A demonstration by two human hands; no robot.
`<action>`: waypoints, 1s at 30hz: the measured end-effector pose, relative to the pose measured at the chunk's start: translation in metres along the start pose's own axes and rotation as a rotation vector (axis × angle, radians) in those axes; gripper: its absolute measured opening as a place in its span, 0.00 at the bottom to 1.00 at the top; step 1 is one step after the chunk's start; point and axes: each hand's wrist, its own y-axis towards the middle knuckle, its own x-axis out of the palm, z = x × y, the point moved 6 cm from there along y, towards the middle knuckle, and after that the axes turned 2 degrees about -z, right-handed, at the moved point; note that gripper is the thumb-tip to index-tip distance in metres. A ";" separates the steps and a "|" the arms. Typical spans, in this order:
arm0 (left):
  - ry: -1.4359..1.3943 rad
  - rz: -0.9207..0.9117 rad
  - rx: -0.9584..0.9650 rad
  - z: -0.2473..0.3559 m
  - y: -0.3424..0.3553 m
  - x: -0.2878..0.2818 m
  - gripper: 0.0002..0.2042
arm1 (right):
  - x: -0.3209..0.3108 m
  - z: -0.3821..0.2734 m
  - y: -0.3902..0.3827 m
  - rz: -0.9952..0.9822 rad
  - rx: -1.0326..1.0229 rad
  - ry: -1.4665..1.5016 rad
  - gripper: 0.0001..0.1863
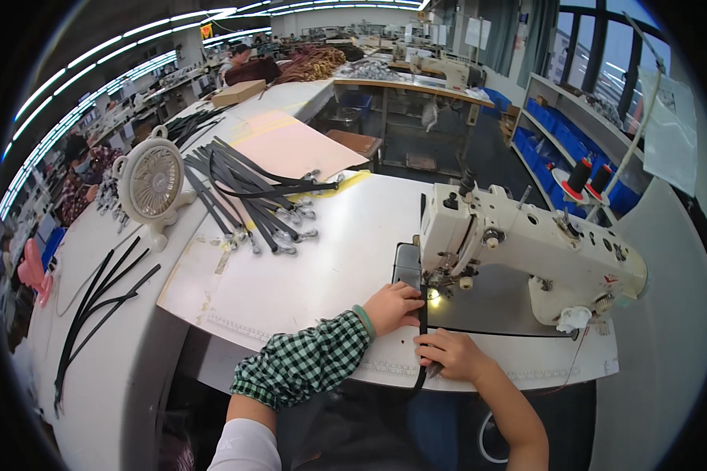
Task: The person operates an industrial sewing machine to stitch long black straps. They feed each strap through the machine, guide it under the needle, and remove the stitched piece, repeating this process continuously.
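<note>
Black strap [423, 314]: in the head view, read as a clock face, it lies between 4 and 5, running lengthwise under the needle area of the sewing machine [526, 243] and dropping over the near edge of the white table [353, 243].
Left hand [395, 308]: at 5, just left of the strap, fingertips touching it near the lit needle area; whether they pinch or only press, I cannot tell. A checked sleeve [306, 357] covers part of the forearm.
Right hand [456, 357]: between 4 and 5, apart from the left, fingers bent over the strap nearer the table edge; how firmly they close is unclear. A small dark object [434, 370] shows beneath them.
Blue bins [554, 129]: at 2, in rows on a shelf unit [522, 118]; their contents are too small to tell.
Thread spools [579, 177]: between 2 and 3, red and black, on a stand behind the machine.
Cardboard box [238, 93]: at 11, on the long side table [145, 337]; its inside does not show.
Strap bundle [247, 180]: at 10, black lengths with clear-wrapped ends, partly over a pale pink sheet [291, 141].
Fan [151, 184]: between 9 and 10, upright on the side table.
Loose straps [94, 318]: between 8 and 9, fanned out on that table.
</note>
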 end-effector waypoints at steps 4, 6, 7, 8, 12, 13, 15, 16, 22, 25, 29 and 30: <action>-0.031 0.000 0.002 -0.002 -0.002 0.003 0.20 | 0.001 -0.001 0.002 -0.038 0.024 -0.012 0.10; -0.049 0.006 0.002 -0.005 -0.003 0.007 0.20 | 0.001 -0.001 0.003 -0.027 0.020 -0.002 0.11; -0.047 0.010 0.002 -0.006 -0.003 0.009 0.21 | 0.001 -0.001 0.003 -0.022 0.016 0.000 0.11; -0.044 0.013 0.002 -0.007 -0.004 0.010 0.21 | 0.001 -0.001 0.003 -0.017 0.012 0.002 0.11; -0.045 0.016 0.001 -0.005 -0.003 0.008 0.20 | 0.001 0.000 0.002 -0.049 0.016 -0.016 0.11; -0.046 0.015 0.000 -0.005 -0.003 0.007 0.20 | 0.001 -0.001 0.002 -0.044 0.014 -0.017 0.12; -0.048 0.014 -0.003 -0.004 -0.002 0.006 0.20 | 0.000 -0.001 0.002 -0.035 0.011 -0.020 0.12; -0.052 0.015 -0.002 -0.004 -0.002 0.006 0.20 | 0.001 -0.001 0.002 -0.036 0.013 -0.019 0.12; -0.061 0.030 0.003 -0.005 -0.002 0.006 0.20 | 0.002 0.000 0.002 -0.017 0.012 -0.005 0.10; -0.054 0.035 0.010 -0.004 -0.002 0.005 0.20 | 0.001 0.000 0.002 -0.015 0.009 -0.005 0.09; -0.051 0.051 0.021 -0.003 -0.002 0.005 0.20 | 0.002 0.000 0.001 -0.011 0.006 -0.008 0.09; -0.052 0.056 0.025 -0.003 -0.002 0.005 0.20 | 0.002 0.001 0.001 -0.013 0.007 -0.009 0.09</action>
